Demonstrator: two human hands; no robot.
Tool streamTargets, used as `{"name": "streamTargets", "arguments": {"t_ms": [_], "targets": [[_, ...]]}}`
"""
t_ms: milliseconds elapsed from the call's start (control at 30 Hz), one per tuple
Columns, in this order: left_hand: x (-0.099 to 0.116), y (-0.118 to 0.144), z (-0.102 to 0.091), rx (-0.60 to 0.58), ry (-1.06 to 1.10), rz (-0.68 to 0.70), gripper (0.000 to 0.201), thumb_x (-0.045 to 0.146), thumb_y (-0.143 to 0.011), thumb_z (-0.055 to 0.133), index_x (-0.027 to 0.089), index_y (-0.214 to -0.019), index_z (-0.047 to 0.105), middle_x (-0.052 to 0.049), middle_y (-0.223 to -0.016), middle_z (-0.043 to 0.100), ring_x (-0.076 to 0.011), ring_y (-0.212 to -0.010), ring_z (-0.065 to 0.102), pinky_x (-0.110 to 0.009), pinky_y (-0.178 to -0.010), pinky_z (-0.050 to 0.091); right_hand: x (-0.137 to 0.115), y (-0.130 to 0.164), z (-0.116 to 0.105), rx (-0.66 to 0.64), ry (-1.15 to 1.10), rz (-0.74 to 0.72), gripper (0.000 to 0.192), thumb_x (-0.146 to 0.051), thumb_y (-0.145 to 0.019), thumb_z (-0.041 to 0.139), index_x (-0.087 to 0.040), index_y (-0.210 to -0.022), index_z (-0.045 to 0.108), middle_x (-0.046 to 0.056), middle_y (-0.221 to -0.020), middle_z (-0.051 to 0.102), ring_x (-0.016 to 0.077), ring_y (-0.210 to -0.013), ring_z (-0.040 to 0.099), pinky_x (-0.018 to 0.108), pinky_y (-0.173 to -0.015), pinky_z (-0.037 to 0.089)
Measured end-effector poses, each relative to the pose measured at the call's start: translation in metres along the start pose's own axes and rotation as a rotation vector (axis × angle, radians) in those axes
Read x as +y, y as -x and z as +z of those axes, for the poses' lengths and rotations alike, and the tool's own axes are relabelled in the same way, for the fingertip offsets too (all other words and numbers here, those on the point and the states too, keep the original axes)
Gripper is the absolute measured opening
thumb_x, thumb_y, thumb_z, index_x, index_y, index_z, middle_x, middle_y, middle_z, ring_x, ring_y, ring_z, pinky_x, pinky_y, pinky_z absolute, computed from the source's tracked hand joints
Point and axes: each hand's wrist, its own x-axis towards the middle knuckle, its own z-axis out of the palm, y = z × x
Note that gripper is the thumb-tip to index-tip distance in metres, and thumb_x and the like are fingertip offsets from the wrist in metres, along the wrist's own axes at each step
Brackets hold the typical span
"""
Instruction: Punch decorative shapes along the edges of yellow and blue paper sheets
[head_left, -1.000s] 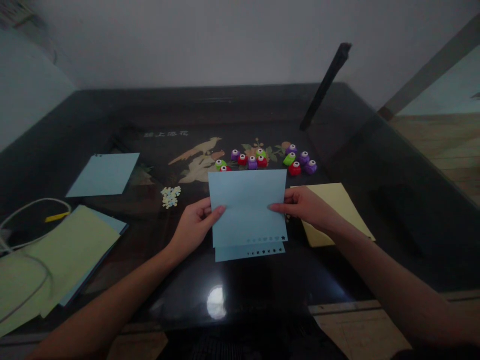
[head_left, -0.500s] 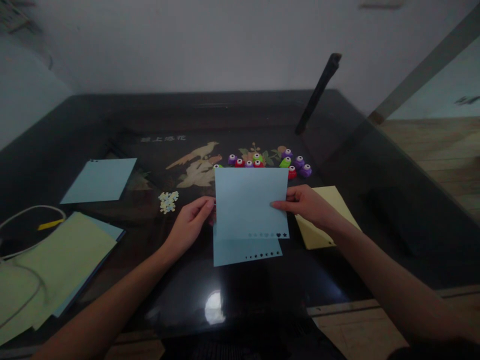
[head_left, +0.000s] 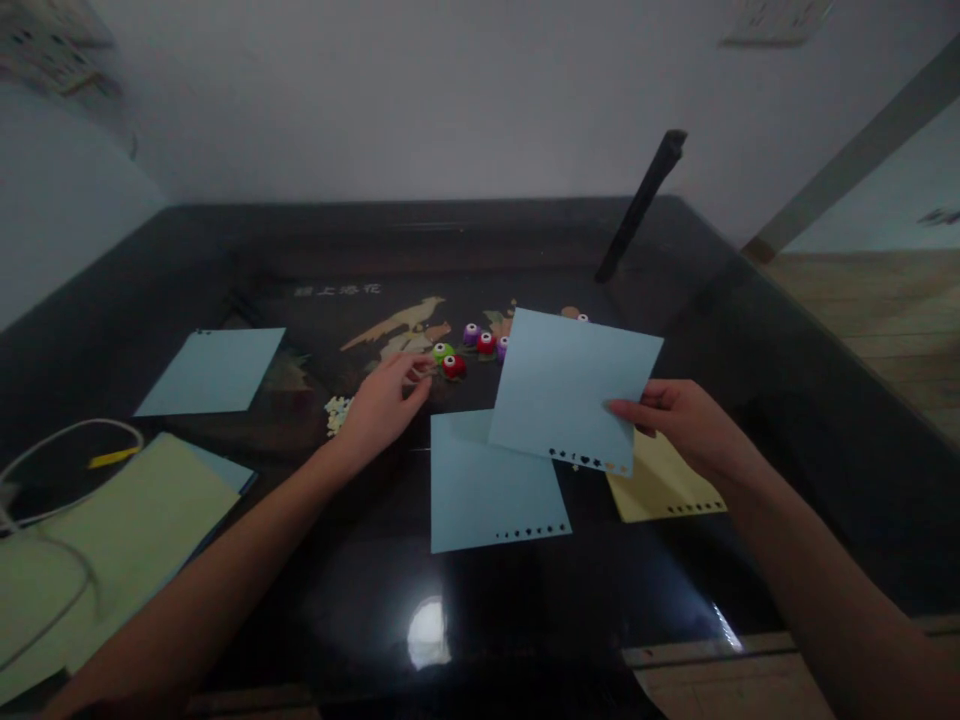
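Observation:
My right hand (head_left: 679, 420) pinches a light blue sheet of paper (head_left: 574, 385) by its right edge and holds it above the table. Small shapes are punched along that sheet's lower edge. Beneath it and partly covered, a second blue sheet (head_left: 487, 480) lies flat, with a row of holes at its bottom right. My left hand (head_left: 386, 400) is at the left with thumb and fingers apart, close to a green craft punch (head_left: 443, 352) and a red craft punch (head_left: 454, 367). More punches, purple (head_left: 471, 334) and red (head_left: 486, 343), stand behind; the raised sheet hides others.
A punched yellow sheet (head_left: 660, 485) lies under my right forearm. Paper cut-outs (head_left: 335, 415) are piled by my left wrist. To the left are another blue sheet (head_left: 214, 370), pale green sheets (head_left: 142, 520) and a white cable (head_left: 75, 425). A black post (head_left: 641, 205) rises at the back right.
My right hand has carried the blue sheet to the right and tilted it, baring more of the sheet beneath. My left hand has moved forward from the sheet's left edge to the punches.

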Motion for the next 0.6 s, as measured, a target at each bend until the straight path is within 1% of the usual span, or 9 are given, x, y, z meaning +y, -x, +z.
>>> {"name": "streamTargets", "arguments": {"t_ms": [100, 200, 367, 500, 600], "targets": [[-0.002, -0.014, 0.008, 0.009, -0.178, 0.063, 0.03, 0.025, -0.087, 0.053, 0.014, -0.114, 0.059, -0.011, -0.109, 0.062, -0.0231, -0.097, 0.061, -0.038, -0.087, 0.049, 0.005, -0.002, -0.01, 0.069, 0.052, -0.035, 0.027, -0.047, -0.062, 0.076, -0.02, -0.064, 0.069, 0.001, -0.056, 0.06, 0.011, -0.048, 0.041, 0.029, -0.048, 0.031], [0.002, -0.025, 0.015, 0.019, -0.293, 0.127, 0.028, 0.026, -0.088, 0.053, 0.013, -0.112, 0.06, -0.013, -0.111, 0.061, -0.0261, -0.104, 0.058, -0.04, -0.091, 0.046, 0.005, -0.004, -0.019, 0.122, 0.085, -0.07, 0.027, -0.046, -0.062, 0.075, -0.021, -0.058, 0.065, -0.001, -0.052, 0.054, 0.0109, -0.048, 0.036, 0.029, -0.048, 0.027], [0.01, -0.034, 0.021, -0.006, -0.417, 0.159, 0.025, 0.033, -0.086, 0.059, 0.017, -0.105, 0.063, -0.012, -0.107, 0.062, -0.0287, -0.102, 0.058, -0.04, -0.087, 0.047, 0.007, -0.003, -0.023, 0.165, 0.015, -0.037, 0.028, -0.047, -0.06, 0.075, -0.021, -0.058, 0.064, 0.0, -0.052, 0.055, 0.0113, -0.049, 0.037, 0.028, -0.048, 0.027], [0.013, -0.032, 0.022, -0.027, -0.463, 0.193, 0.022, 0.028, -0.087, 0.057, 0.016, -0.105, 0.063, -0.014, -0.11, 0.062, -0.0298, -0.103, 0.057, -0.041, -0.087, 0.046, 0.013, -0.003, -0.024, 0.177, 0.007, -0.017, 0.029, -0.047, -0.06, 0.076, -0.021, -0.057, 0.063, 0.0, -0.052, 0.057, 0.0113, -0.047, 0.038, 0.028, -0.047, 0.027], [0.015, -0.028, 0.021, -0.068, -0.499, 0.195, 0.022, 0.025, -0.088, 0.054, 0.017, -0.107, 0.062, -0.013, -0.111, 0.063, -0.0295, -0.103, 0.058, -0.04, -0.087, 0.046, 0.014, -0.003, -0.025, 0.169, 0.0, 0.011, 0.027, -0.045, -0.061, 0.076, -0.022, -0.057, 0.063, 0.0, -0.052, 0.056, 0.0118, -0.047, 0.04, 0.029, -0.048, 0.03]]}}
